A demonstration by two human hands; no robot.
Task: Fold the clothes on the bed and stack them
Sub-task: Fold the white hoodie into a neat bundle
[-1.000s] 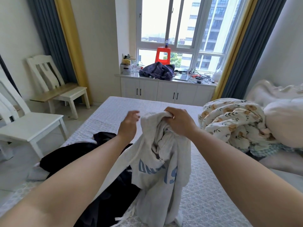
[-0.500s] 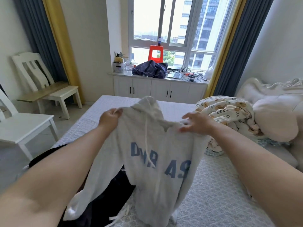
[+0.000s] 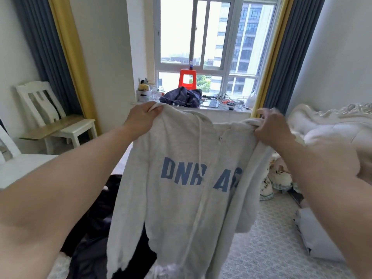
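The grey hoodie (image 3: 181, 178) reads "DNR A" (rest folded away).

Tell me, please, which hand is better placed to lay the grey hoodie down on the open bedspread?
Right, probably. The right hand grips the hoodie above bare bedspread, while the left hand grips its other shoulder over the dark clothes.
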